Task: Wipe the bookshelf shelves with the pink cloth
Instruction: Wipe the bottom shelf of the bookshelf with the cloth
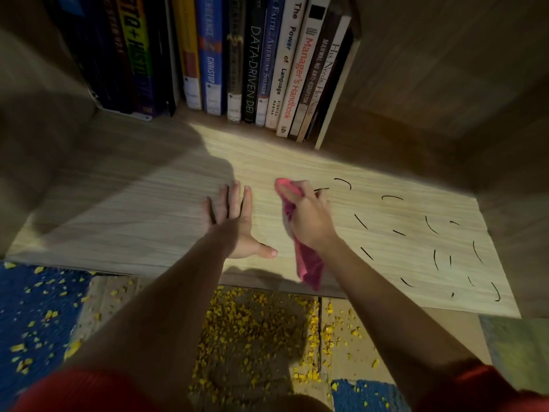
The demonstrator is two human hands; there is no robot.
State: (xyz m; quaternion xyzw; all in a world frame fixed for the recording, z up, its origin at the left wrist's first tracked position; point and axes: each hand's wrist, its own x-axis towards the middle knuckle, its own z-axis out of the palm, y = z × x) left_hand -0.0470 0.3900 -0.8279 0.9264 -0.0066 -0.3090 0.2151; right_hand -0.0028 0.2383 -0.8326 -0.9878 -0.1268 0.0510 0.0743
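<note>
View from above, looking down into a wooden bookshelf; a row of upright books [252,69] stands at the back of the shelf board [133,215]; the left hand [231,224] lies flat on the board, fingers straight and spread, thumb out to the side, holding nothing; just beside it, the right hand [309,215] has its fingers curled round the pink cloth [307,263], bunched tight and pressed to the wood; the cloth's long axis runs front to back, a small fold poking out beyond the fingers and a tail trailing back over the shelf's front edge; short black curved marks [361,221] scatter across the board to the right of the cloth, the nearest just beside the knuckles; the cloth-holding hand is the nearer one, so the next wipe likely sweeps rightward; a speckled carpet [252,328] shows below.
</note>
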